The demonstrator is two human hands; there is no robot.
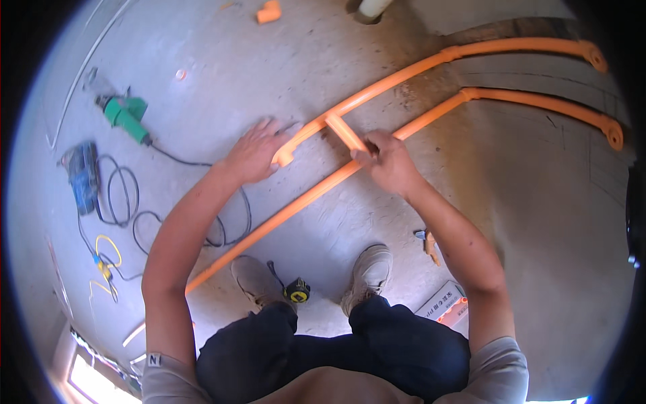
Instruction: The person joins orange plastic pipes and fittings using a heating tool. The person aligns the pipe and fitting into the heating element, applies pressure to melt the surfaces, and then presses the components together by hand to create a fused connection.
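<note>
Two long orange pipes run side by side on a slant from lower left to upper right: an upper pipe (387,83) and a lower pipe (296,199). My left hand (257,151) is closed around the near left end of the upper pipe, by an orange fitting (286,155). Between thumb and fingers, my right hand (390,163) pinches a short orange pipe piece (345,132). That piece bridges the gap between the pipes, its far end against the upper one; whether it is joined there I cannot tell.
At left lie a green corded tool (125,120), a blue power tool (82,176) and looped black cable (138,192). A tape measure (296,290) sits between my shoes. Right of them are an orange-handled tool (431,248) and a box (442,302). An orange fitting (268,11) lies far off.
</note>
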